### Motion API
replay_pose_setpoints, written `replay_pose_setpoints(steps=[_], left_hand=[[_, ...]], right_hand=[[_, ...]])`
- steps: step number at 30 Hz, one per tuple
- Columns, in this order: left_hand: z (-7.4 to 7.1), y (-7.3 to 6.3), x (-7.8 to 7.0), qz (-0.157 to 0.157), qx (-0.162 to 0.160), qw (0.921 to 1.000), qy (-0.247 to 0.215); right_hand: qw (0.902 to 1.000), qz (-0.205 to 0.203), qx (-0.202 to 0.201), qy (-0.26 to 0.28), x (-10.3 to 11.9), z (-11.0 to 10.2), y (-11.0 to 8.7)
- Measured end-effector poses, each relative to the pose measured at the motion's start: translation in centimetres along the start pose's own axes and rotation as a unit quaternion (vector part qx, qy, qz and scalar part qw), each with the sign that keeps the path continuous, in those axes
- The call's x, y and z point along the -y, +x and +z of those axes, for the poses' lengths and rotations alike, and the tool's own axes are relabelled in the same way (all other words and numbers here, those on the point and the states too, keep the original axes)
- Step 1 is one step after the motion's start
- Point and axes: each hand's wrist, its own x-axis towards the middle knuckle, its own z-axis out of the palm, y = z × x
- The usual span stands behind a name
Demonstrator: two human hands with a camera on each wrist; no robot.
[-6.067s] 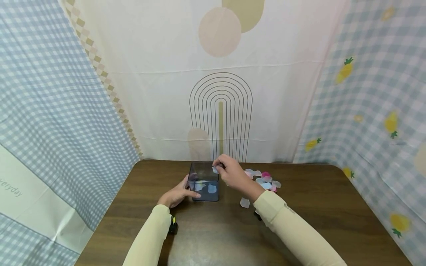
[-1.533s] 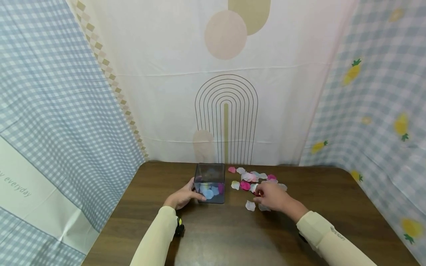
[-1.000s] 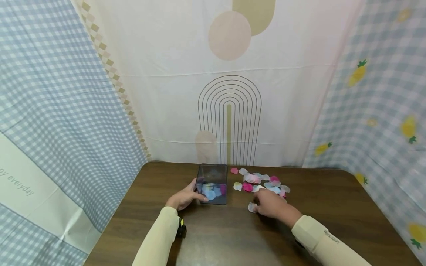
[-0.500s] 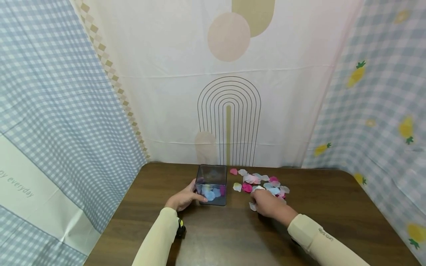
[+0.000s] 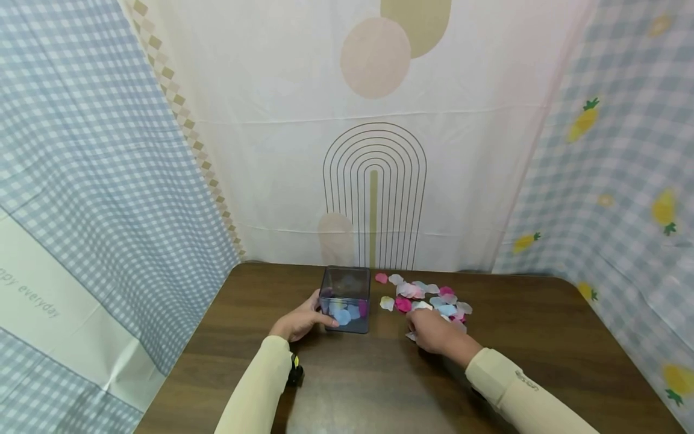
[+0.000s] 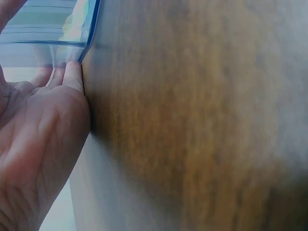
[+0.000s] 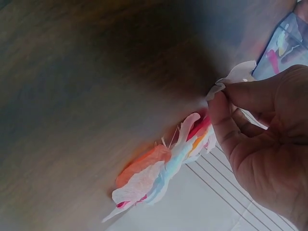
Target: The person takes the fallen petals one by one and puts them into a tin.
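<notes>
My left hand (image 5: 300,320) grips the left side of a clear, bluish plastic box (image 5: 347,329), thumb along its front and fingers on the side wall. Light blue petals (image 5: 341,316) and a magenta one show through its front. In the left wrist view, the fingertips (image 6: 73,72) press against the wall of the box (image 6: 29,55). My right hand (image 5: 434,331) is low over the table, right of the box. Thumb and forefinger pinch a white artificial petal (image 7: 240,72) in the right wrist view; in the head view the hand mostly covers it.
Loose petals in pink, white and pale blue (image 5: 446,310) lie in a spread just beyond the right hand. A lone pink petal (image 5: 382,278) and a yellowish-white one (image 5: 387,303) lie nearer the box. Curtains hang behind the brown wooden table (image 5: 347,386).
From over the box with a pale blue petal, my right hand has moved right and down to the loose petals and now pinches a white one. The box now shows more petals, including magenta.
</notes>
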Motion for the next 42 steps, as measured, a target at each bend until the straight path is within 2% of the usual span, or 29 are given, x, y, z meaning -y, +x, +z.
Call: replay_pose_setpoints(steps=[5,8,14,17,20,25,30,33,39,42], left_hand=[[-0.1,0.0,-0.1,-0.001,-0.005,1.0,0.001],[-0.1,0.0,-0.2,-0.003,-0.007,1.0,0.0],[0.1,-0.1,-0.1,-0.005,-0.01,0.9999,-0.005],[0.2,-0.2,-0.1,-0.009,-0.014,0.9998,-0.008],[0.2,-0.2,0.0,-0.008,-0.011,0.9999,-0.009],[0.1,-0.1,0.1,-0.003,-0.005,0.9999,-0.012],[0.1,0.1,0.0,0.002,-0.004,0.9999,-0.011],[0.2,0.1,-0.1,0.002,-0.004,1.0,-0.009],[0.4,0.0,-0.2,-0.001,-0.005,1.0,-0.005],[0.2,0.0,-0.1,-0.003,-0.003,1.0,-0.006]], right_hand=[[0.9983,-0.054,-0.022,0.004,-3.0,2.6,0.9],[0.9975,-0.066,-0.021,0.008,-3.3,2.8,0.9],[0.9977,-0.055,-0.004,0.039,-0.2,-0.2,-0.2],[0.9962,-0.071,-0.025,0.044,0.5,-0.9,-0.2],[0.9928,-0.081,-0.067,0.058,0.9,-1.6,0.1],[0.9818,-0.042,-0.135,0.127,1.5,-3.6,0.7],[0.957,0.01,-0.185,0.223,2.2,-5.6,1.1],[0.9476,0.026,-0.201,0.247,2.5,-6.3,1.1],[0.9449,0.024,-0.214,0.246,2.8,-6.4,1.0],[0.9483,0.008,-0.223,0.226,2.9,-6.2,1.0]])
